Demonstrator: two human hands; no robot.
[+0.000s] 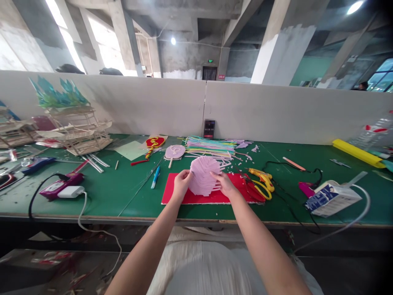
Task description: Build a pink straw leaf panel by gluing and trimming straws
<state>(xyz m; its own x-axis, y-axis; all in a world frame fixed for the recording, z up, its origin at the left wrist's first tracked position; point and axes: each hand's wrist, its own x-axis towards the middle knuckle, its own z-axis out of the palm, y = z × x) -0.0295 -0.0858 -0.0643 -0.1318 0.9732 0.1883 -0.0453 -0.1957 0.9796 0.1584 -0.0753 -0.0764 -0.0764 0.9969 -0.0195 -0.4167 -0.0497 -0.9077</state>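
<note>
Between my two hands is a lilac, roughly round piece built from layered paper strips (204, 176), with loose strip ends on its right side. My left hand (182, 183) pinches its left edge. On the opposite edge, the thumb and fingers of my right hand (224, 184) are closed. Below the piece lies a red board (172, 192). Scissors with yellow handles (261, 190) rest at the board's right end, beside a yellow glue gun (264, 177). Behind my hands are a bundle of coloured paper strips (205, 144) and a small lilac fan shape with a handle (175, 152).
A blue pen (155, 177) lies left of the board. Further left are a purple power strip (63, 185) with cables and a wooden stick model (78, 131). On the right stand a white-and-blue carton (333, 197) and a yellow bar (357, 153). A pale partition (147, 104) closes the table's back.
</note>
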